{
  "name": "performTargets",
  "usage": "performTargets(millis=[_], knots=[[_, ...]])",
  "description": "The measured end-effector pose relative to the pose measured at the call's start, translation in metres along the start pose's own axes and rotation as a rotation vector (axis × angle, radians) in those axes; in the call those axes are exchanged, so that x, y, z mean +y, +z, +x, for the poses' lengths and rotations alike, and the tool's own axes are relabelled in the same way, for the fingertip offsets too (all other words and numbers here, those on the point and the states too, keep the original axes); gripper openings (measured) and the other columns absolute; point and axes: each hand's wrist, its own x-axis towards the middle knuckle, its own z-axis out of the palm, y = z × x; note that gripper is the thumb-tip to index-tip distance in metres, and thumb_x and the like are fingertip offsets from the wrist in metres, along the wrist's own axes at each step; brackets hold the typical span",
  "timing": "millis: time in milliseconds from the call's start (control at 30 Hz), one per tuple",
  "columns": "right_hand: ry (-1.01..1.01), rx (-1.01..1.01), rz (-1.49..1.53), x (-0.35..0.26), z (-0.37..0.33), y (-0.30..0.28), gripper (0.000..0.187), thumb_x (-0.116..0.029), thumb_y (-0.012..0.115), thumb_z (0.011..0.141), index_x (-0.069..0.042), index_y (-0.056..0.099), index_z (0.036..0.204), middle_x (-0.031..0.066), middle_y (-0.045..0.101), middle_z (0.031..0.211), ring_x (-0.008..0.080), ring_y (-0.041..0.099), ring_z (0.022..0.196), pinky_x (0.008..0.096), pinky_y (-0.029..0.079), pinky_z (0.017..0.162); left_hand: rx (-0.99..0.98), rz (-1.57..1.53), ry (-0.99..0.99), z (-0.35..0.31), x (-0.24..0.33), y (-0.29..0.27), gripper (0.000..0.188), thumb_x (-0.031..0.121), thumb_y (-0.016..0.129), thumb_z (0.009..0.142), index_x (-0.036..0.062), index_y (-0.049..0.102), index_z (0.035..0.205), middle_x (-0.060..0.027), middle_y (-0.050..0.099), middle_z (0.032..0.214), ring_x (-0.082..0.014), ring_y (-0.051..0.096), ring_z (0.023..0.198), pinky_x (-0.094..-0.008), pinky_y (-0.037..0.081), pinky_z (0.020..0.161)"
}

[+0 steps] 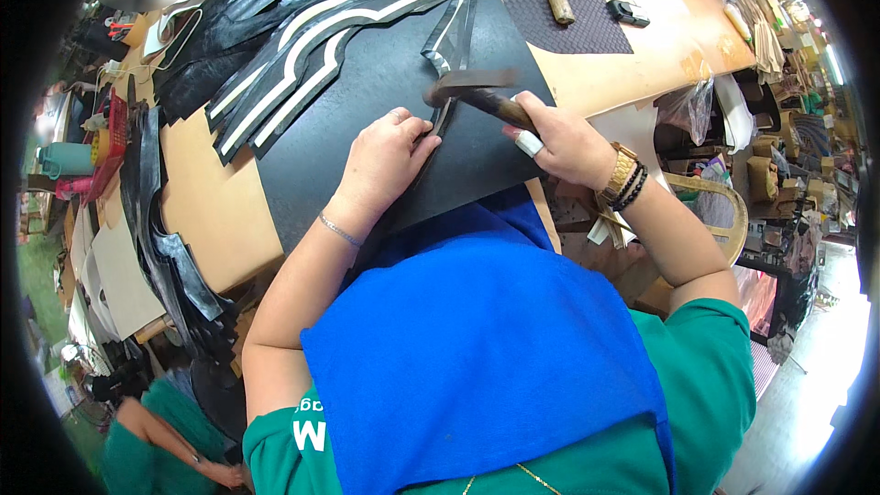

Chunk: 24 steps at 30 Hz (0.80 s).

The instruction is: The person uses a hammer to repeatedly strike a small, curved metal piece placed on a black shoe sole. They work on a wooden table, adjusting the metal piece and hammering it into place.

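**Tap and hold**

The right hand has its grip wrapped round the hammer; the left hand pinches the black strip over the dark sheet. Apparently flattening; another blow calls for careful aim.

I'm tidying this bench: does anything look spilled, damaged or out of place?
Nothing looks spilled. Two oddities: black pieces at left droop past the table's near edge, so they look untidy; and one digit of the right hand, gripping the hammer, wears a white wrap.
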Motion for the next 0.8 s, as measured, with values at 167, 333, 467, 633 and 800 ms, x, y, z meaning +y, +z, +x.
performTargets(millis=[167, 333, 467, 633, 800], knots=[[-0.026, 0.144, -0.018, -0.001, -0.003, -0.001, 0.032, -0.033, 0.057, 0.102, -0.003, 0.047, 0.111, 0.0252, 0.066, 0.086, 0.0456, 0.066, 0.082, 0.053, 0.051, 0.07, -0.093, -0.072, -0.076, 0.003, -0.001, -0.01, 0.016, 0.017, 0.078, 0.086, 0.0017, 0.074, 0.092, -0.0123, 0.067, 0.087, -0.0301, 0.069, 0.077, -0.0384, 0.056, 0.07], [-0.003, 0.048, -0.047, -0.008, -0.005, 0.001, 0.032, -0.03, 0.058, 0.102, -0.003, 0.047, 0.113, 0.0263, 0.065, 0.086, 0.0475, 0.065, 0.084, 0.0536, 0.051, 0.071, -0.035, -0.062, -0.009, -0.005, -0.006, -0.005, 0.016, 0.015, 0.078, 0.085, 0.0013, 0.074, 0.092, -0.0122, 0.068, 0.087, -0.0299, 0.07, 0.08, -0.038, 0.056, 0.072], [0.153, -0.172, -0.058, -0.016, -0.005, 0.004, 0.033, -0.032, 0.058, 0.102, -0.003, 0.047, 0.113, 0.0282, 0.065, 0.086, 0.049, 0.064, 0.086, 0.0543, 0.05, 0.072, -0.023, -0.012, 0.047, -0.007, -0.009, -0.003, 0.018, 0.017, 0.078, 0.085, 0.0013, 0.074, 0.094, -0.0123, 0.068, 0.087, -0.0289, 0.07, 0.081, -0.0378, 0.056, 0.075], [0.042, -0.065, -0.077, -0.011, -0.002, 0.003, 0.032, -0.033, 0.057, 0.102, -0.003, 0.046, 0.11, 0.027, 0.066, 0.079, 0.048, 0.066, 0.078, 0.0558, 0.051, 0.069, -0.136, -0.034, -0.122, -0.009, -0.002, -0.024, 0.017, 0.02, 0.074, 0.087, 0.0037, 0.074, 0.092, -0.0113, 0.067, 0.09, -0.0309, 0.068, 0.085, -0.0407, 0.056, 0.077], [0.013, -0.036, -0.022, -0.026, -0.008, 0.008, 0.033, -0.033, 0.057, 0.102, -0.003, 0.046, 0.111, 0.0267, 0.066, 0.082, 0.0478, 0.065, 0.081, 0.0544, 0.051, 0.071, -0.085, 0.145, 0.076, -0.017, -0.009, -0.019, 0.017, 0.02, 0.076, 0.086, 0.0057, 0.075, 0.096, -0.0077, 0.067, 0.088, -0.0282, 0.068, 0.083, -0.0382, 0.056, 0.072]])
